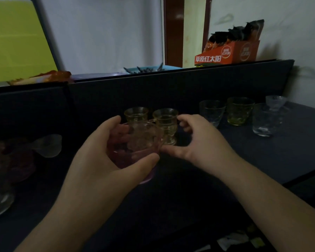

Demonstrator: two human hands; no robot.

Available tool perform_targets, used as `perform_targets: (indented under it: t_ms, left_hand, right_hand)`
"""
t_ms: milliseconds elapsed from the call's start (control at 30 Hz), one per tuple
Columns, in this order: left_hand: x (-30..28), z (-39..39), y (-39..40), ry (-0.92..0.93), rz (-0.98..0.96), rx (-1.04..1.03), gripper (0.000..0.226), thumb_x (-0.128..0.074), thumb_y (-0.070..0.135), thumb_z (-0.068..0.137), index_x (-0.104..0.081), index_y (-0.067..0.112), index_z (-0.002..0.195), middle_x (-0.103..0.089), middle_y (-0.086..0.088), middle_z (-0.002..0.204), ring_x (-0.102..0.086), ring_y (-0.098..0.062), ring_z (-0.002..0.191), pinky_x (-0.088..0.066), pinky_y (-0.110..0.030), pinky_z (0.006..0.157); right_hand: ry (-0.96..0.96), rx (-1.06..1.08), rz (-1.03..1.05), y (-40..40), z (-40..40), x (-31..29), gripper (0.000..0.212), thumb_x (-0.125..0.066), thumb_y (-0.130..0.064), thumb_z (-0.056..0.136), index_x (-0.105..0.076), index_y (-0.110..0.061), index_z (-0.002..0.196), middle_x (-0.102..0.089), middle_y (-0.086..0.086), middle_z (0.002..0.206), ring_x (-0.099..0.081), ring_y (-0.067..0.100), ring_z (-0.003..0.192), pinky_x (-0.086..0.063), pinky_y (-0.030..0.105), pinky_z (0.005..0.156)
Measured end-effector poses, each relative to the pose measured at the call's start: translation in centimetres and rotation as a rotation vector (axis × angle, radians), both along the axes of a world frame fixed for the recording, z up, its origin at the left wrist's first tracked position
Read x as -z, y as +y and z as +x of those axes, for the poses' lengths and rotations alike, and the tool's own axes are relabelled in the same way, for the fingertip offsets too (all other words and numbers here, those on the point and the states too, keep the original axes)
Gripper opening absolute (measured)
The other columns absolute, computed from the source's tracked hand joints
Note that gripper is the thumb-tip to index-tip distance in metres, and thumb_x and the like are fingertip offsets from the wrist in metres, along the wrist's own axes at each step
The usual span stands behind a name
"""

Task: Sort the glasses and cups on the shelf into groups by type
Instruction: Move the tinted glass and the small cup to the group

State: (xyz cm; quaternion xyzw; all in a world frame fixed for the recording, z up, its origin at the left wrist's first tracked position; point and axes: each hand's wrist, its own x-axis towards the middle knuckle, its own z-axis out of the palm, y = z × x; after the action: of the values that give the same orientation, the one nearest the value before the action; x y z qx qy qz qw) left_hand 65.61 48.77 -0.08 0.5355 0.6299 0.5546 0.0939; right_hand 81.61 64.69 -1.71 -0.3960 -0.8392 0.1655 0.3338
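Observation:
My left hand (98, 157) grips a pink textured glass cup (140, 140) above the dark shelf (207, 179), in the middle of the view. My right hand (204, 142) is just right of it, thumb tip at the cup's side, fingers loosely curled beside the nearer of two amber footed cups (165, 124), (136, 114) and holding nothing. At the right stand a clear glass (211, 111), a yellow-green glass (239, 111), another clear glass (265, 120) and a small clear cup (275, 101). Dim pink glasses (20, 160) and clear glasses (47, 145) sit at the left.
A dark back panel (171, 88) rises behind the cups. On top of it are an orange box of packets (227, 53), a blue basket (145, 70) and a red packet (44, 77). The shelf's right edge (305, 175) drops off.

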Motion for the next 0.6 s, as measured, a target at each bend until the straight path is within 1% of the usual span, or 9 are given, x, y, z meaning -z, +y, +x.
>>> perform_targets:
  t_ms: [33,67,167,233,300,433,533,600]
  left_hand:
    - [-0.1,1.1,0.8,0.023,-0.010,0.000,0.096,-0.085,0.063,0.042,-0.049,0.043,0.129,-0.063,0.032,0.104,-0.061,0.012,0.094,-0.045,-0.003,0.070]
    - [-0.1,2.3,1.7,0.039,-0.024,0.002,0.095,-0.087,0.065,0.042,-0.050,0.044,0.128,-0.062,0.034,0.103,-0.061,0.013,0.093,-0.044,-0.003,0.070]
    - [-0.1,5.9,5.4,0.067,-0.073,0.010,0.105,-0.081,0.070,0.040,-0.048,0.040,0.134,-0.063,0.025,0.105,-0.061,0.010,0.095,-0.046,-0.011,0.076]
    - [-0.1,8.8,8.2,0.093,-0.103,0.018,0.109,-0.072,0.070,0.038,-0.046,0.037,0.139,-0.060,0.023,0.110,-0.061,0.008,0.097,-0.046,-0.013,0.080]
    - [0.0,11.6,11.0,0.089,-0.134,0.031,0.110,-0.072,0.066,0.040,-0.042,0.035,0.142,-0.058,0.021,0.115,-0.059,0.006,0.100,-0.048,-0.015,0.082]
    - [0.7,15.8,16.6,0.107,-0.212,0.037,0.102,-0.083,0.050,0.056,-0.033,0.038,0.144,-0.052,0.019,0.125,-0.056,0.000,0.108,-0.051,-0.023,0.086]
    - [1.4,18.3,20.1,0.120,-0.241,-0.010,0.098,-0.085,0.046,0.061,-0.033,0.038,0.144,-0.050,0.017,0.125,-0.055,-0.004,0.108,-0.050,-0.024,0.088]
    - [1.8,19.6,21.7,0.115,-0.261,-0.043,0.097,-0.084,0.044,0.063,-0.032,0.037,0.145,-0.050,0.015,0.126,-0.055,-0.005,0.109,-0.050,-0.029,0.090]
  right_hand:
    - [-0.010,-0.005,-0.005,0.5,1.9,0.0,0.090,-0.079,-0.068,0.060,-0.049,-0.034,0.138,-0.047,-0.024,0.117,-0.050,-0.004,0.105,-0.044,0.018,0.089]
    - [-0.022,-0.003,-0.014,1.0,3.8,0.1,0.088,-0.078,-0.067,0.062,-0.049,-0.035,0.138,-0.048,-0.024,0.120,-0.050,-0.005,0.106,-0.044,0.017,0.090]
    - [-0.036,0.010,-0.023,2.7,9.8,0.1,0.084,-0.075,-0.067,0.064,-0.048,-0.038,0.138,-0.049,-0.025,0.121,-0.050,-0.007,0.107,-0.044,0.017,0.088]
    - [-0.050,-0.001,-0.014,3.9,13.6,0.3,0.081,-0.071,-0.069,0.064,-0.050,-0.039,0.136,-0.050,-0.026,0.117,-0.050,-0.008,0.106,-0.045,0.017,0.087]
    - [-0.052,-0.014,-0.021,5.0,17.3,0.4,0.078,-0.069,-0.070,0.064,-0.050,-0.042,0.134,-0.050,-0.028,0.116,-0.050,-0.010,0.106,-0.046,0.018,0.087]
    - [-0.036,-0.046,-0.024,7.3,23.6,0.5,0.076,-0.067,-0.072,0.063,-0.051,-0.045,0.132,-0.053,-0.030,0.115,-0.050,-0.013,0.108,-0.047,0.018,0.086]
    - [-0.035,-0.056,-0.027,9.3,26.7,0.9,0.072,-0.068,-0.068,0.063,-0.055,-0.043,0.129,-0.055,-0.029,0.111,-0.052,-0.011,0.107,-0.048,0.019,0.084]
    - [-0.014,-0.066,-0.047,10.3,28.3,1.2,0.070,-0.069,-0.067,0.061,-0.056,-0.044,0.126,-0.056,-0.028,0.109,-0.052,-0.012,0.107,-0.047,0.018,0.081]
